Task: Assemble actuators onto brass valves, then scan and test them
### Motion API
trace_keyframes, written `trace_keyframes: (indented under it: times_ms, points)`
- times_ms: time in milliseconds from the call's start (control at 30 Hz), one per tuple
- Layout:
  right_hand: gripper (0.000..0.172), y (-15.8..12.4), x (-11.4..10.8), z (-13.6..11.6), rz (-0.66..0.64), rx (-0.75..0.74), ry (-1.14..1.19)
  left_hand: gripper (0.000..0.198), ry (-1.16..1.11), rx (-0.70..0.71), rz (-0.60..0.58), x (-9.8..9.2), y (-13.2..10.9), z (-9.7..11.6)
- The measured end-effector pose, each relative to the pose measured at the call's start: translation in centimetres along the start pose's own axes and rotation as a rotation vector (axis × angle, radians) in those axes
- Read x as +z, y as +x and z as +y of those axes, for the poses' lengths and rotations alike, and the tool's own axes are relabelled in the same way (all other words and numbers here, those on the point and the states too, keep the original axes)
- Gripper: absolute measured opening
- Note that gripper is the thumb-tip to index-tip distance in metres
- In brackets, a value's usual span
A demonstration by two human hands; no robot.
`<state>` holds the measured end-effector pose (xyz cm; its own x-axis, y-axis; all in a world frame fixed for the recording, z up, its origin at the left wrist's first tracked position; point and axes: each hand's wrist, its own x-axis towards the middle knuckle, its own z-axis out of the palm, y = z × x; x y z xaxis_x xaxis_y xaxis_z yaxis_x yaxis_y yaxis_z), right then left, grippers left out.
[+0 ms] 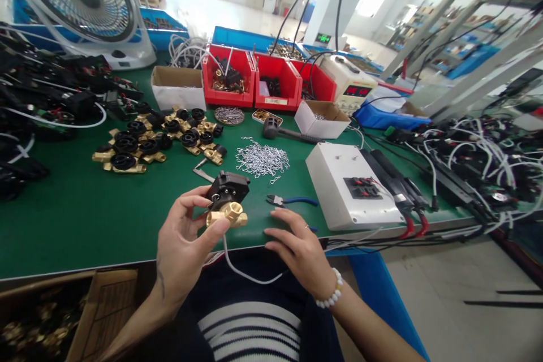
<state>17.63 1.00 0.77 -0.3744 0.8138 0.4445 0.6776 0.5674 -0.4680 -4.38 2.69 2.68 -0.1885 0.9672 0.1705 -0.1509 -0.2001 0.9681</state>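
My left hand is closed around a motorized brass valve, its black actuator box on top and its brass three-way body below, with my thumb pressed on the brass. A white cable hangs from the valve and curves toward my right wrist. My right hand is open at the table's front edge, fingers spread and holding nothing. Just beyond its fingertips lie blue-handled cutting pliers, partly hidden by the hand. Behind the valve is a small metal tool, and farther back a pile of wire clips.
Brass valve bodies with black caps cluster at left. Red bins, small cartons and a black mallet stand behind. At right are a white switch box and tangled cabled actuators. A fan is back left.
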Motion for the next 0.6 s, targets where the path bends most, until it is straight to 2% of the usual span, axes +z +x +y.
trace_keyframes:
  times_ms: [233,400,500,600]
  points:
    - [0.015,-1.5,1.8,0.5,0.112,-0.038,0.034,0.028,0.003,0.032,0.0,0.0,0.1,0.0]
    - [0.016,-2.0,2.8,-0.6,0.15,-0.059,0.042,0.024,0.016,0.058,-0.016,-0.3,0.0,0.6]
    - [0.016,-1.7,3.4,-2.3,0.102,-0.075,0.088,0.032,0.166,0.155,-0.051,-0.5,-0.3,1.0]
    - [0.02,-0.9,3.2,-4.1,-0.006,-0.054,0.124,0.051,0.318,0.305,-0.122,-0.5,-0.5,1.6]
